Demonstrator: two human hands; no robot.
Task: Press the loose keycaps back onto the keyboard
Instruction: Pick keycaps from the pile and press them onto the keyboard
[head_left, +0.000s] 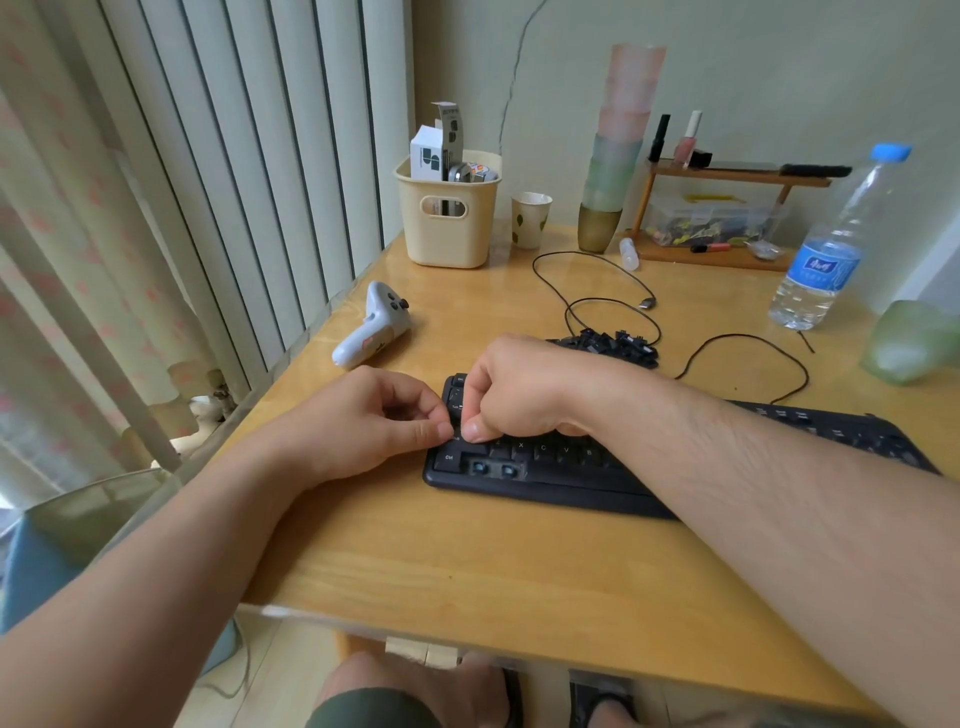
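A black keyboard (597, 467) lies on the wooden desk (467, 545), 2 bare switches showing beside Ctrl. Loose black keycaps (618, 343) are heaped behind it. Left hand (374, 415) and right hand (524, 389), both curled, pinch together at its left edge; what they grip cannot be told.

Both forearms are bare up to the edge of the picture — no sleeves, no watch, no bracelet marks the wrists. The left hand (374, 415) and the right hand (519, 389) wear no rings and no gloves; the nails that show are short and plain. Fine dark hair lies along the right forearm (779, 499). Below the table edge the knees (415, 691) are bare, and a dark green hem of shorts (374, 709) covers one thigh — dark sandals (602, 701) are on the feet.
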